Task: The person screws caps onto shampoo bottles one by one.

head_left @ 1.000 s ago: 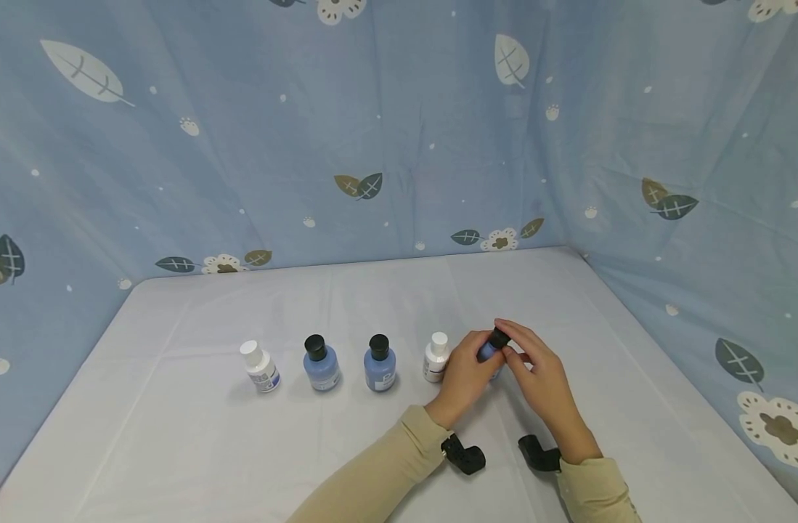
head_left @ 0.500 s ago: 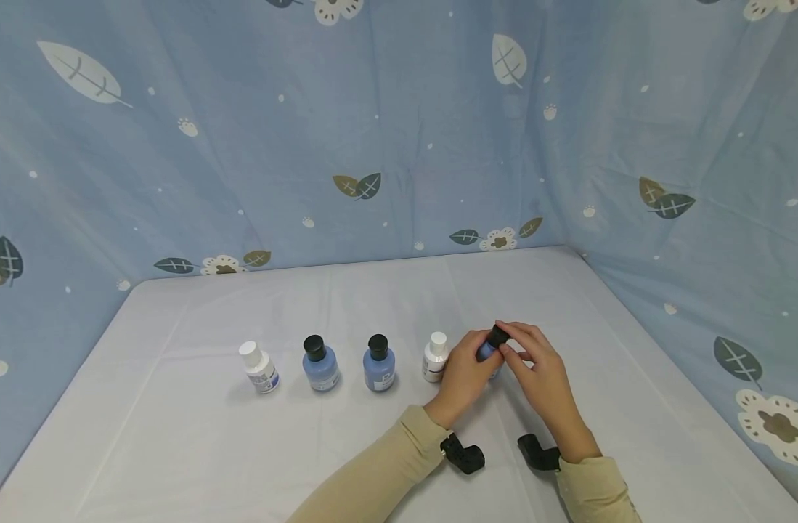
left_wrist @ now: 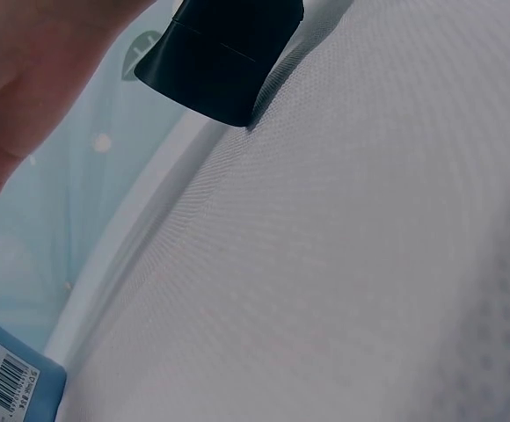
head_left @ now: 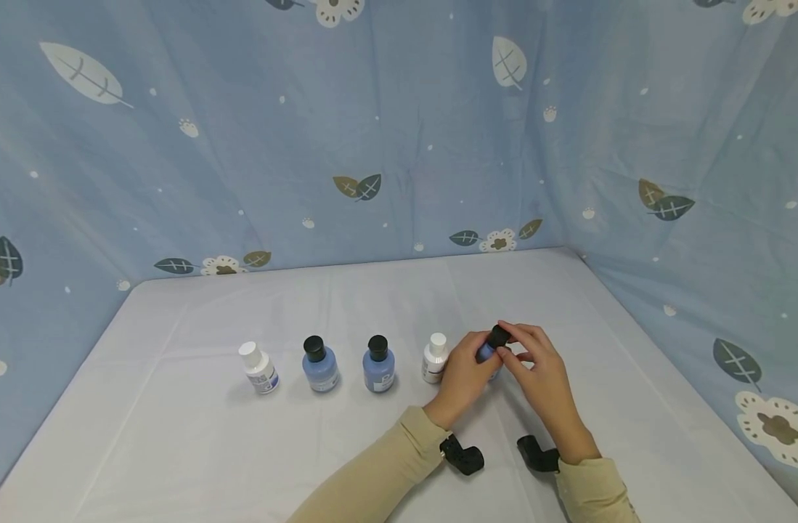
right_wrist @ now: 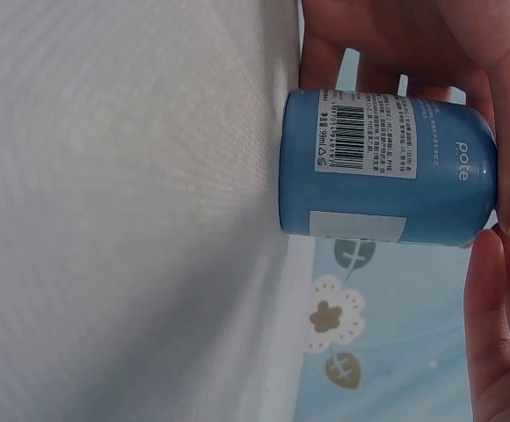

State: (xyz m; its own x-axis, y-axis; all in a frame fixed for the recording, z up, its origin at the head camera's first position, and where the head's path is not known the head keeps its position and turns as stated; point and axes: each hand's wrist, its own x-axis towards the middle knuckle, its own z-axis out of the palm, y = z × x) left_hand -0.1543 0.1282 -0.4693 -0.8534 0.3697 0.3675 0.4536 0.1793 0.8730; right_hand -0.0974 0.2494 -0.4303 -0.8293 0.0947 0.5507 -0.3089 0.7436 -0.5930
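Note:
A blue bottle (right_wrist: 387,167) with a black cap (head_left: 499,335) stands on the white tabletop, at the right end of a row of bottles. My left hand (head_left: 465,374) grips its body from the left, fingers wrapped behind it in the right wrist view. With thumb and fingertips, my right hand (head_left: 541,374) pinches the cap from the right. The bottle's label and barcode face the right wrist camera, while my hands cover most of it in the head view. Just left of my left hand is a white bottle (head_left: 435,359), partly overlapped by that hand.
Further left along the row stand a blue bottle (head_left: 379,369) with a black cap, another blue bottle (head_left: 321,369) like it, and a white bottle (head_left: 261,374). Black wrist mounts (head_left: 462,457) hang below both wrists. A blue patterned curtain (head_left: 399,131) borders the white table (head_left: 176,436).
The right fingertips have shifted slightly on the black cap. My left hand and the other bottles stay where they were.

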